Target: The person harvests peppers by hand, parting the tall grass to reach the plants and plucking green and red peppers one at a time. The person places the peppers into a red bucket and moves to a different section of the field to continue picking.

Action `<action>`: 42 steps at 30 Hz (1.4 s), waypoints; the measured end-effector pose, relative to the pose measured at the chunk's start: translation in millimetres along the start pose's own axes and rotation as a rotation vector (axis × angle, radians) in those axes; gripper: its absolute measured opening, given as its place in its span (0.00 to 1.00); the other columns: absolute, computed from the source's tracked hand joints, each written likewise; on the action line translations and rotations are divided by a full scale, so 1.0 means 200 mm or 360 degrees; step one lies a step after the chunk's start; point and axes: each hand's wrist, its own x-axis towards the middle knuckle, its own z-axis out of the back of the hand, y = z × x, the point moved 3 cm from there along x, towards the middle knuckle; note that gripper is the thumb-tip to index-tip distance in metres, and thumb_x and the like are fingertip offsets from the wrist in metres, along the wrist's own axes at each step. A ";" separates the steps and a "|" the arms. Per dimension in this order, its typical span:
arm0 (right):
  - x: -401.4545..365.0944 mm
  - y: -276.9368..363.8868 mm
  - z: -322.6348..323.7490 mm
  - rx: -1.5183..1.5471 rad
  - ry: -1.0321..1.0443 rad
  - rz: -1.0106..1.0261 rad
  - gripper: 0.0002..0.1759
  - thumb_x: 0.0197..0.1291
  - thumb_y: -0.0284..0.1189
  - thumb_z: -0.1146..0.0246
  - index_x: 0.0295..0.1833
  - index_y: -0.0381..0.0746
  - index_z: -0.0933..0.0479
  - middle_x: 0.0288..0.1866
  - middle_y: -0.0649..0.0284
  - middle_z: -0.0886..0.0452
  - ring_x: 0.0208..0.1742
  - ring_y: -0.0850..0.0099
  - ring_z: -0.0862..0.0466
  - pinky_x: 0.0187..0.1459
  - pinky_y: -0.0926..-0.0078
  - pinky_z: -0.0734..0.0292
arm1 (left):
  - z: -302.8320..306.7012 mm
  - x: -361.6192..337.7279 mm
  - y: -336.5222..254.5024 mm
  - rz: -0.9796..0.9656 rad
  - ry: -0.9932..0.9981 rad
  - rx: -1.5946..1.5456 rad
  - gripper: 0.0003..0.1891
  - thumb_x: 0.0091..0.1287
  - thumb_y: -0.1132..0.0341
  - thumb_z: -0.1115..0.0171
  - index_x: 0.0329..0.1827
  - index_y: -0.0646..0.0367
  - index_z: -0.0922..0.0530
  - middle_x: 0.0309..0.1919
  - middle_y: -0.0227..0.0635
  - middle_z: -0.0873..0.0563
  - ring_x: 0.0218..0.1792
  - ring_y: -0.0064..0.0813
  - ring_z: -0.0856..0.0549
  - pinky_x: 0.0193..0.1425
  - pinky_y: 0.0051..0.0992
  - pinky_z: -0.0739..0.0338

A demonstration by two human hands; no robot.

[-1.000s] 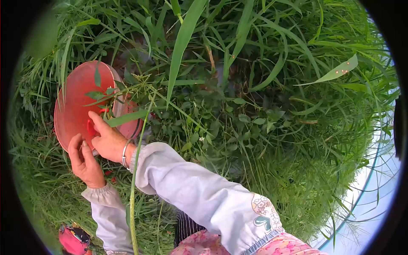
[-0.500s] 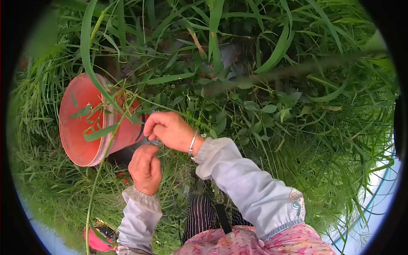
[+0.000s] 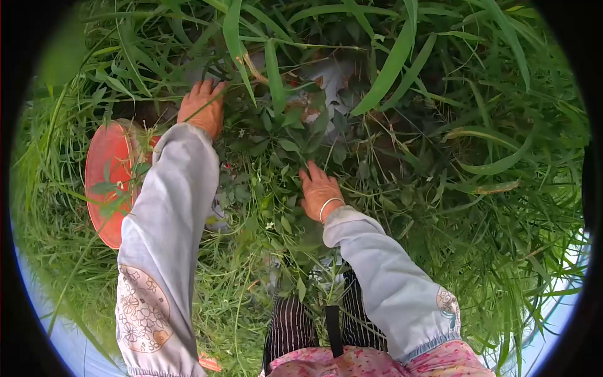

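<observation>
Fingers of my left hand (image 3: 202,107) stretch far into tall grass (image 3: 389,69), tips buried. My right hand (image 3: 319,193) spreads among leafy weeds (image 3: 286,141) at centre. I cannot tell either grip. The red bucket (image 3: 100,164) crowds my left sleeve, partly hidden.

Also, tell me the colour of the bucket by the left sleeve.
The bucket is reddish-orange, shown best in the head view.

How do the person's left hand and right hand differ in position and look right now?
The left hand reaches far out into the tall grass past the red bucket; the right hand lies nearer the body, among low leafy plants. The right hand has a bangle at its wrist; the left hand shows none. Both come out of pale sleeves, with fingers in the greenery.
</observation>
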 end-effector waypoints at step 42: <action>0.29 -0.30 0.43 0.1544 -0.0297 0.0170 0.20 0.52 0.29 0.36 0.52 0.42 0.25 0.58 0.65 0.28 0.54 0.70 0.24 0.55 0.71 0.30 | -0.22 -0.31 -0.53 -0.0214 -0.0258 -0.1405 0.13 0.56 0.74 0.40 0.45 0.59 0.18 0.33 0.45 0.18 0.36 0.47 0.19 0.41 0.40 0.25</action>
